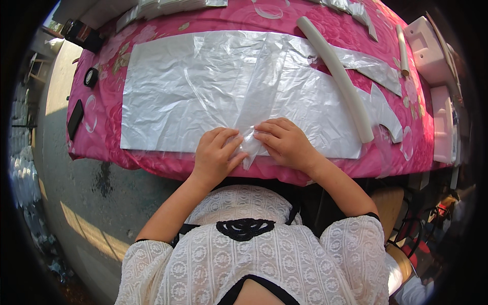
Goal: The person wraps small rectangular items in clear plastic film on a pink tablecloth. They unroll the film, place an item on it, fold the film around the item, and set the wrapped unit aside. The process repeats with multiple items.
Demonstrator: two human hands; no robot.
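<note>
- Hands first: my left hand (217, 152) and right hand (285, 142) sit side by side at the near edge of the surface (152, 48), fingers bent, both pinching the near end of a narrow clear plastic strip (262, 86).
- Left fingers (230, 138) are curled down onto the strip's crumpled end, thumb pressed in from the 6 o'clock side; right fingers (268, 133) come in from 3 o'clock and their tips nearly meet the left ones over the plastic.
- Strip runs away from me toward 12 o'clock, leaning a touch to 1, and lies on top of a big crinkled clear plastic sheet (178, 91).
- Sheet covers most of the surface, which wears a pink flowered cloth; the near edge of the sheet stops just short of the cloth's edge.
- At 2 o'clock from my hands a long white foam tube (338, 76) lies slantwise across the sheet, well apart from my fingers.
- Past the tube, at 3 o'clock, cut plastic pieces (381, 109) with notched outlines rest on the cloth.
- A shorter white tube (402, 51) lies near the far right edge, beside white moulded foam blocks (429, 51).
- Out at 9 o'clock, a dark flat phone-like slab (75, 118) and a round black roll (91, 77) sit on the cloth's left margin.
- At 12 o'clock, stacks of white folded material (168, 6) line the far edge.
</note>
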